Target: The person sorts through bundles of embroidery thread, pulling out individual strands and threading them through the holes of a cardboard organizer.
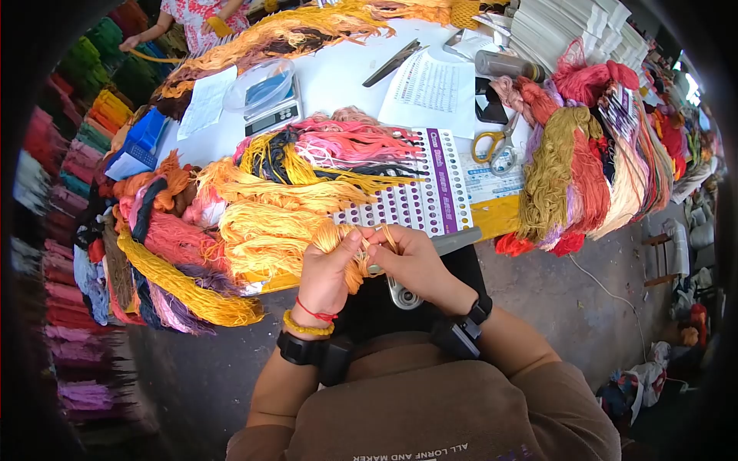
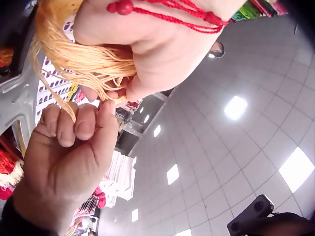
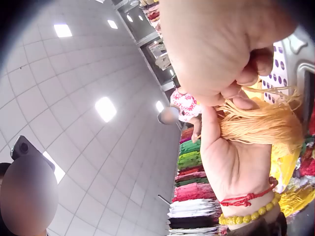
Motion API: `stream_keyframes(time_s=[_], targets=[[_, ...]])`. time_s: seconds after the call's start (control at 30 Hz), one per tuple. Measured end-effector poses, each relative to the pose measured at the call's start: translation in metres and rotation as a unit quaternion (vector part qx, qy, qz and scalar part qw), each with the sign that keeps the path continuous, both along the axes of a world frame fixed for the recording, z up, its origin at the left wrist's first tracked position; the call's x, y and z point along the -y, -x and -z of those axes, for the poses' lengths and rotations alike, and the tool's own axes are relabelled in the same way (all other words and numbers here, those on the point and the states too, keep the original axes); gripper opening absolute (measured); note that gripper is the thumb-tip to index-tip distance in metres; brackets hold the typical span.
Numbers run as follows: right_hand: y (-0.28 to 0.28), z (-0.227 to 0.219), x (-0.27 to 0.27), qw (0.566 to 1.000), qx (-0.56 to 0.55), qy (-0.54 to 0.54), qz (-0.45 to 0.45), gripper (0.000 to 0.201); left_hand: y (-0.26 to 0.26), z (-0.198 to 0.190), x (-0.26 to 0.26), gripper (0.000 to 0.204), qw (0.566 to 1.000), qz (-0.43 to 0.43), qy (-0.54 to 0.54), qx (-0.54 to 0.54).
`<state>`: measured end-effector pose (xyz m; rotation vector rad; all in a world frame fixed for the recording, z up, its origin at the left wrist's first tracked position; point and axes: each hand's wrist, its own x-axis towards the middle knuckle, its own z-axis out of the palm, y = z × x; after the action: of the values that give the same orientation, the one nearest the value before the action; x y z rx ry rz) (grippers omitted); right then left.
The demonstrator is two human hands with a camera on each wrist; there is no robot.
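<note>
A bundle of light orange thread (image 1: 355, 274) is gripped in the left hand (image 1: 327, 273), its strands gathered between thumb and fingers. The right hand (image 1: 411, 265) meets it at the fingertips and pinches a few strands. In the left wrist view the right hand (image 2: 74, 147) has curled fingers with a thin strand (image 2: 56, 96) running over them, below the left hand (image 2: 162, 49). The right wrist view has the bundle (image 3: 261, 125) lying across the left palm (image 3: 236, 167), with the right hand (image 3: 216, 49) at its gathered end.
More orange thread (image 1: 261, 230) lies on the table beside a purple-and-white card with holes (image 1: 442, 180). Scissors (image 1: 500, 146), a scale (image 1: 273, 115), papers (image 1: 430, 88) and a blue box (image 1: 138, 146) are farther back. Thread bundles (image 1: 569, 169) hang at the right edge. Another person (image 1: 204, 19) is across the table.
</note>
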<state>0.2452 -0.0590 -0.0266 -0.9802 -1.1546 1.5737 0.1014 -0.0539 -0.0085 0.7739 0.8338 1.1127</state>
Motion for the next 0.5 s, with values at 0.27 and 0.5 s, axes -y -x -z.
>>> stream_keyframes(time_s=[0.27, 0.5], targets=[[-0.005, -0.002, -0.002, 1.0, -0.019, 0.016, 0.004, 0.012, -0.003, -0.001, -0.001, 0.021, 1.0, -0.018, -0.006, 0.015], [-0.006, 0.005, -0.004, 0.999, 0.009, 0.031, 0.011, 0.012, -0.006, -0.002, 0.001, 0.03, 0.999, -0.036, -0.029, -0.026]])
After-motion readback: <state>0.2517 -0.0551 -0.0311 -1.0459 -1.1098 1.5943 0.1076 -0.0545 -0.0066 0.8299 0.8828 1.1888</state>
